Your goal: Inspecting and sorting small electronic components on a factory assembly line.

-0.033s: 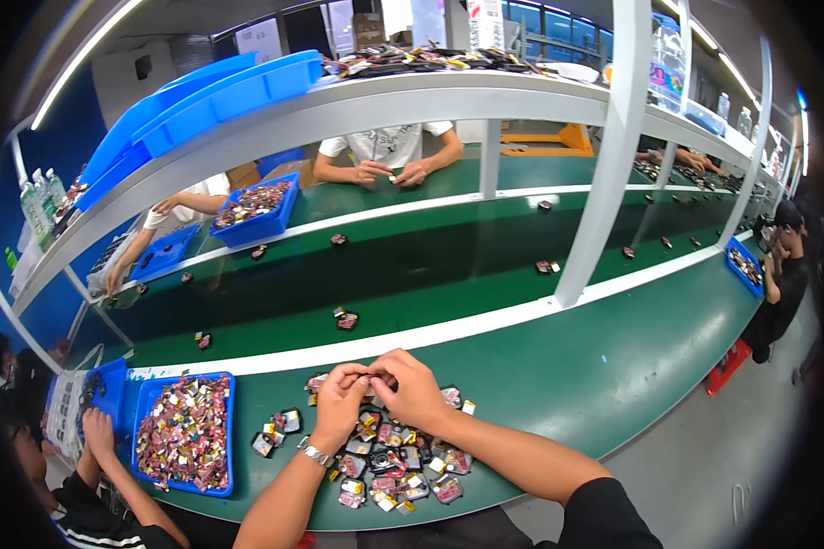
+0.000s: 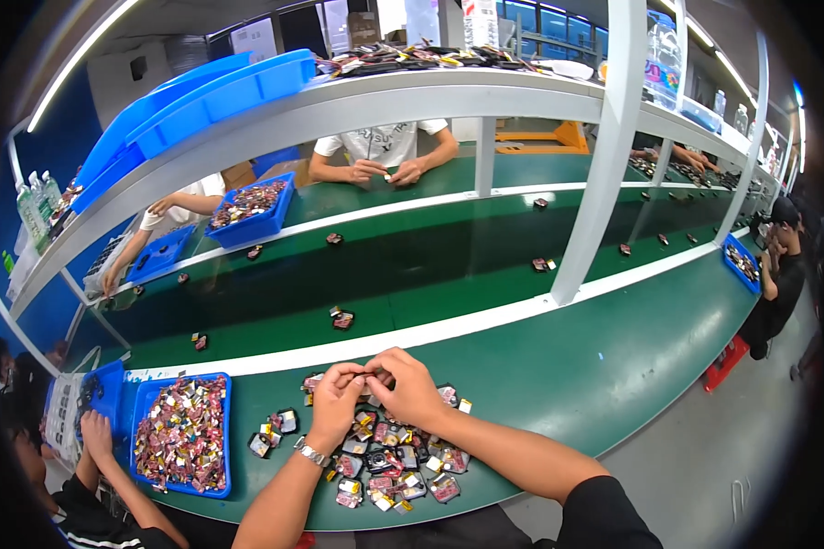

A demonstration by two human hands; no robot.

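Observation:
My left hand [image 2: 335, 407], with a metal watch on its wrist, and my right hand [image 2: 409, 392] meet over the near bench. Both have their fingers closed in a pinch on a small dark and reddish electronic part [image 2: 367, 374]. My fingers cover most of it, so its exact kind does not show. Under and around my hands lies a loose pile of small electronic modules [image 2: 395, 460], with black cases, reddish circuit boards and silver-and-yellow cells. A few more modules [image 2: 273, 434] lie just left of my left wrist.
A blue tray [image 2: 229, 448] heaped with reddish boards stands at left, beside a co-worker's hand [image 2: 96, 435]. Beyond a white rail, a dark green belt [image 2: 430, 261] carries scattered modules. A grey shelf [image 2: 375, 102] and a post [image 2: 600, 174] stand overhead. Another person works opposite.

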